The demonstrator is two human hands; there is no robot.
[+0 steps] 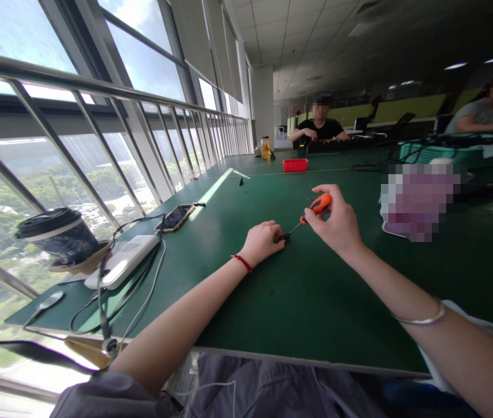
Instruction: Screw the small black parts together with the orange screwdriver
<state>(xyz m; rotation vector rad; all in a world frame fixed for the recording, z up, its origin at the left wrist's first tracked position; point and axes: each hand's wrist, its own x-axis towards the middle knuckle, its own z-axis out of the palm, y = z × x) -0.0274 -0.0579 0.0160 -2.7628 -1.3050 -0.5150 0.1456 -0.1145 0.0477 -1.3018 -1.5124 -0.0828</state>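
Screwdriver (319, 204) here's got a chunky orange-and-black handle and a skinny metal shaft, tilted, with the handle pinched between the right hand's (340, 223) thumb and curled fingers. Down at its tip there's a small dark part (284, 237), held in a narrow pinch by the left hand (264, 242), low over the smooth green tabletop (337, 307). Beyond the screwdriver sits a boxy red tray (295, 166); well to its left, a flat phone (177, 218) and a tapered, black-lidded cup (61, 237).

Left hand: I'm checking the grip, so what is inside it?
At the tips of the left hand a small black part shows, the orange screwdriver aimed at it. Anything beneath the palm is covered.
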